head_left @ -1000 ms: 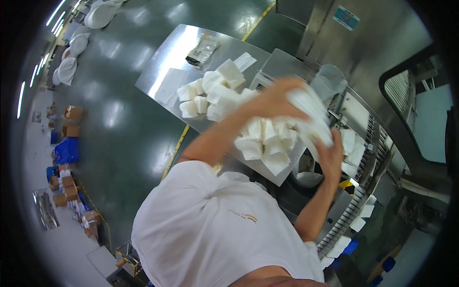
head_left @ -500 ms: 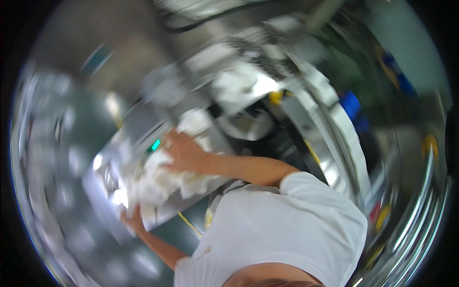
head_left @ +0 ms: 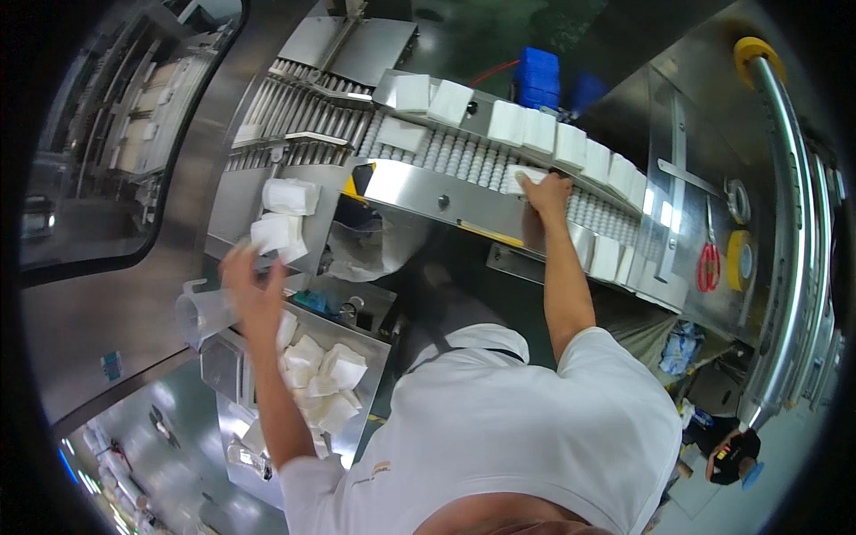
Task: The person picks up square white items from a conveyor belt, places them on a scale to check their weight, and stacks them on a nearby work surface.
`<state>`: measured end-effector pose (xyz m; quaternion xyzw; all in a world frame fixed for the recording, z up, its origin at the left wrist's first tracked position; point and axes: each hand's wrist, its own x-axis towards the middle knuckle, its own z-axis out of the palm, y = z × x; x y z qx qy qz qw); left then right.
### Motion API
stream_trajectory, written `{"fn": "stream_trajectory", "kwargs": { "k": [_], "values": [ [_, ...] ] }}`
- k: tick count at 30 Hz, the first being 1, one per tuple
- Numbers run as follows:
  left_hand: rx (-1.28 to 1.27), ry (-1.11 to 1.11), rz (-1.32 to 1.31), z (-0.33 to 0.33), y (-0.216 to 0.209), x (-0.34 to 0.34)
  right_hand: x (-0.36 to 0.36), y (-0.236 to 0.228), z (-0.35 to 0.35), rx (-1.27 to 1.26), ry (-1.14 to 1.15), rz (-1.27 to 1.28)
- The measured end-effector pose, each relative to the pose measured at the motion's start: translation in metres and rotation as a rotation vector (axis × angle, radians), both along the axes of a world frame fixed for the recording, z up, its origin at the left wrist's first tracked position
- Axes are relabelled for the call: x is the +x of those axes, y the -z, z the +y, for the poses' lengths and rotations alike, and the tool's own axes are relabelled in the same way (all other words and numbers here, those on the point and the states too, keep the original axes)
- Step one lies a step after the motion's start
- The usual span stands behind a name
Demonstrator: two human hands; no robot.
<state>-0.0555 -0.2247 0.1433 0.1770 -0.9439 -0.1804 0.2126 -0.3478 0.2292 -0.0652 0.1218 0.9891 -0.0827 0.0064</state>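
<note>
My right hand reaches forward onto the roller conveyor, its fingers closed over a white pack at the near edge. A row of white packs runs along the rollers beyond it. My left hand is blurred, with fingers spread, just below two white packs lying on a steel ledge; nothing shows in its grasp. Below my left forearm, a steel tray holds several more white packs.
A clear plastic jug stands left of my left hand. Red scissors and a yellow tape roll hang on the steel panel at right. A blue crate sits beyond the conveyor. Another person crouches at lower right.
The view has swung round to the conveyor. Both hands carried an armful of white packs a second ago; now the right hand rests on one pack and the left is free.
</note>
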Motion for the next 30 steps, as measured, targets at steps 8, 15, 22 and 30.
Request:
{"fn": "stream_trajectory", "kwargs": {
  "k": [8, 15, 22, 30],
  "values": [
    [0.310, 0.163, -0.449, 0.177, 0.155, -0.299, -0.005, -0.027, 0.051, -0.692, 0.044, 0.043],
    [0.220, 0.168, -0.475, 0.328, 0.168, -0.302, 0.024, -0.034, 0.080, -0.715, 0.243, 0.305],
    [0.657, 0.268, -0.397, 0.312, 0.174, -0.299, 0.003, -0.092, 0.023, -1.376, 0.136, 0.032],
    [0.533, 0.265, -0.217, 0.008, 0.090, -0.294, -0.026, -0.046, -0.131, -1.466, -0.075, -0.417]
  ]
}}
